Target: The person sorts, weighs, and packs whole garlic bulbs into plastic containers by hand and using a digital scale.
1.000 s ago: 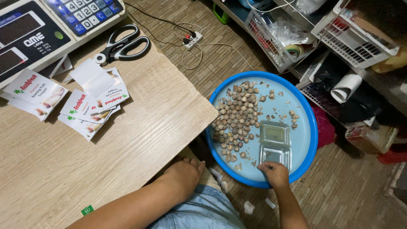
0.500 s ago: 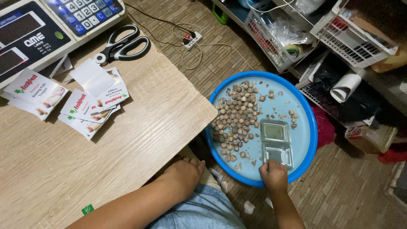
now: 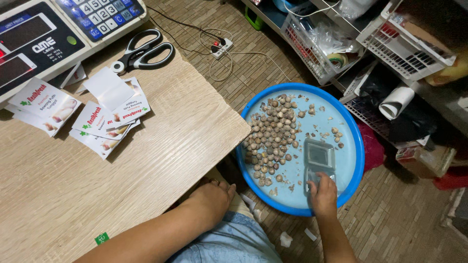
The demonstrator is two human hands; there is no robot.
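Woven floor matting runs under our low wooden table (image 3: 97, 185), which fills the left of the view. Our right hand (image 3: 323, 195) reaches into the near edge of a round blue tray (image 3: 353, 146) on the floor, fingers closed around the near end of a small clear plastic box (image 3: 319, 158), blurred. Brown nuts (image 3: 273, 141) lie heaped just left of it. Our left hand (image 3: 212, 197) rests loosely curled on our knee, holding nothing. Scissors (image 3: 141, 51) and printed packets (image 3: 105, 122) sit on the table.
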